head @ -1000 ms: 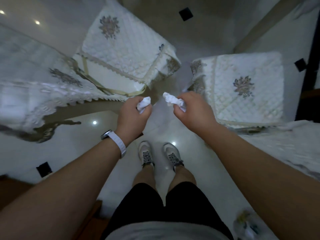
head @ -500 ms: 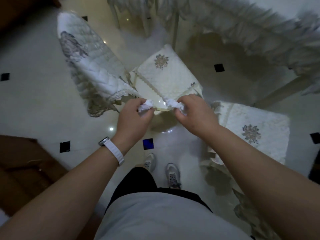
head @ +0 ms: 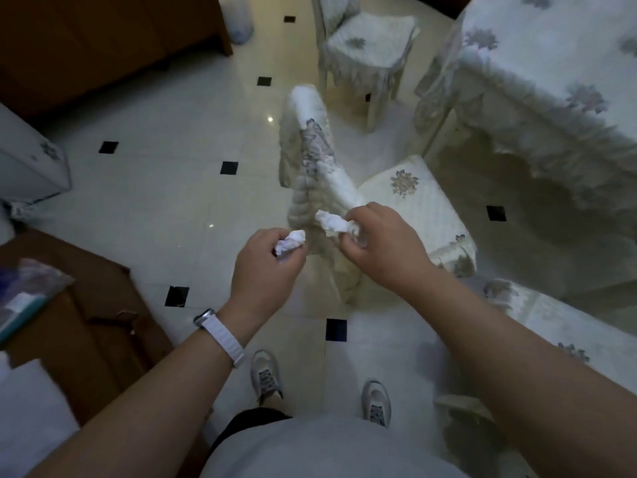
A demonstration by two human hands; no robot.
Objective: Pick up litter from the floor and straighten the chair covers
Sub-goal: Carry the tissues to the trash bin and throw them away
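Litter is off the floor [head: 165, 208]. The first wad [head: 291, 241] of paper sits in our left hand [head: 265, 267] with the fingers curled round it. The second wad [head: 332, 223] is pinched in our right hand [head: 382, 246] and pokes out toward the left. The hands are close together but not touching, and both are full. Right behind them is the chair back cover [head: 317, 157], quilted and flowered, which looks bunched and twisted toward its lower end. The seat cover [head: 413, 198] next to it lies mostly flat, with its near corner drooping. Our read is that pickup is done for these two pieces and the covers are not yet touched. To do this step well we should free the hands first, either by moving both wads into one fist or by dumping them. A pale round thing by the cabinet [head: 103, 36] could be a bin, but we cannot tell. Then we would grip the back cover at both top corners, pull it down evenly and smooth it toward the hem. Tugging with one hand would likely skew it more, and paper could get trapped in the folds. The far chair [head: 368, 39] by the desk [head: 551, 81] looks tidy enough, so it is low priority.
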